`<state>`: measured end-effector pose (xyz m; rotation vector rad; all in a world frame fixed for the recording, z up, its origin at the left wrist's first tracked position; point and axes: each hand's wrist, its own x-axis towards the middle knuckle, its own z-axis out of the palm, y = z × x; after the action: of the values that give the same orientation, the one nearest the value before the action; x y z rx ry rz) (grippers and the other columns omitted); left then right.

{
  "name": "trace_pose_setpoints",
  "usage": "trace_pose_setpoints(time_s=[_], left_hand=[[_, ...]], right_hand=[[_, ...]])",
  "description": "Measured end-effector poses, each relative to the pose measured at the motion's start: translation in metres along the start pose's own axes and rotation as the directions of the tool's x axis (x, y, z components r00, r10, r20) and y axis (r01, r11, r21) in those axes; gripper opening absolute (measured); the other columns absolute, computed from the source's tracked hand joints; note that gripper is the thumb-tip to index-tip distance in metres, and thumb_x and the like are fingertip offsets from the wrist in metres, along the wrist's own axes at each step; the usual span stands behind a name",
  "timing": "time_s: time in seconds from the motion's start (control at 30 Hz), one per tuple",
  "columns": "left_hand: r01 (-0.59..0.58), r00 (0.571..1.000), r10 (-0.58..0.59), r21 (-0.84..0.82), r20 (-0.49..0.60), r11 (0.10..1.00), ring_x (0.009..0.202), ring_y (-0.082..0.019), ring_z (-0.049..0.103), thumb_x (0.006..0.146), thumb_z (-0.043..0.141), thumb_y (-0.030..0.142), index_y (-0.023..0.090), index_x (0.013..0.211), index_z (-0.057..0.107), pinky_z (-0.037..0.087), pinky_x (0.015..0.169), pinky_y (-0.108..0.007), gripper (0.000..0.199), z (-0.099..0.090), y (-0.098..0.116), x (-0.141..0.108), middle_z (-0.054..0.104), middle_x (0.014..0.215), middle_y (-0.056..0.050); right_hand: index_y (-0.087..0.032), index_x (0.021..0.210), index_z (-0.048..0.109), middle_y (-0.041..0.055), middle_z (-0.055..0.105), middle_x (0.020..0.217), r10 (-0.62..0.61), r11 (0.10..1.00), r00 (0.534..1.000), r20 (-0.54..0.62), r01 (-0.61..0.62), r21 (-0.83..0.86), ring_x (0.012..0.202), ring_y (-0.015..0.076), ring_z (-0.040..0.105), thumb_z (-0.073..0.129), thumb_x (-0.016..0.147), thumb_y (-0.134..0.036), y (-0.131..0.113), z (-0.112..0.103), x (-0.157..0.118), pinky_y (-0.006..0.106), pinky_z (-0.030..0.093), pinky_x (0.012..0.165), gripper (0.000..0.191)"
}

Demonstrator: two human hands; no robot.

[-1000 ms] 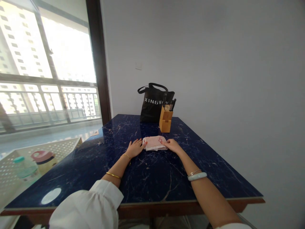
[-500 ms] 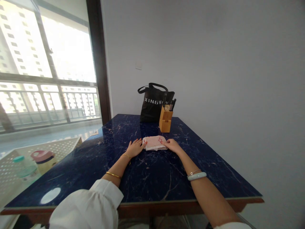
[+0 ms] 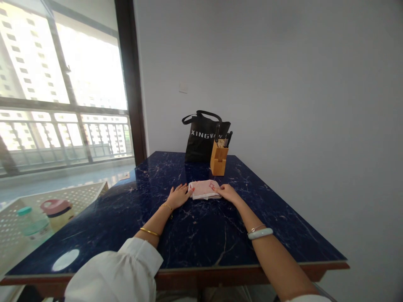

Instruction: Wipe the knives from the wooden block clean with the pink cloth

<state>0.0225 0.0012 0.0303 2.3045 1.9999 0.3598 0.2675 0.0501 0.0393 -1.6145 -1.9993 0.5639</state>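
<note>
A folded pink towel (image 3: 203, 189) with a darker pink pattern lies flat on the dark blue marbled table (image 3: 195, 235). At its left edge rests my left hand (image 3: 179, 196), palm down with fingers spread, the thumb touching the cloth. My right hand (image 3: 228, 192) is closed at the towel's right end, thumb on top and the other fingers partly hidden beside or under the fabric.
Behind the towel stands a wooden knife block (image 3: 218, 161) with several black-handled knives. A black tote bag (image 3: 198, 142) is just behind it, near the wall. Low on the left, a white perforated basket (image 3: 94, 188) holds a pink-lidded container (image 3: 56, 209) and a bottle (image 3: 33, 222).
</note>
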Motion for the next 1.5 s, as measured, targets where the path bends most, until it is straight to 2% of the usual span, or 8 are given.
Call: trace_pose_setpoints(time_s=[0.63,1.5], left_hand=[[0.005,1.0,-0.005,-0.029,-0.007,1.0,0.128,-0.025,0.019,0.082,0.007,0.058,0.024,0.125,0.039,0.014,0.099,-0.05,0.063,0.0009,-0.0003,0.0003,0.03,0.138,-0.005],[0.008,1.0,-0.008,-0.01,0.002,1.0,0.128,-0.024,0.019,0.083,0.008,0.056,0.023,0.127,0.036,0.015,0.099,-0.049,0.062,-0.0007,0.001,-0.0011,0.029,0.138,-0.005]], right_hand=[[-0.015,0.07,0.06,0.0054,0.062,0.071,0.001,1.0,1.0,-0.019,-0.001,-0.006,0.067,0.0168,0.056,0.053,0.064,-0.056,-0.0009,0.0003,-0.0003,0.02,0.033,0.053,0.042],[-0.015,0.072,0.061,0.0065,0.064,0.074,-0.005,1.0,1.0,-0.005,0.005,-0.006,0.07,0.0178,0.057,0.051,0.065,-0.06,-0.0001,0.0003,0.0008,0.021,0.034,0.054,0.047]])
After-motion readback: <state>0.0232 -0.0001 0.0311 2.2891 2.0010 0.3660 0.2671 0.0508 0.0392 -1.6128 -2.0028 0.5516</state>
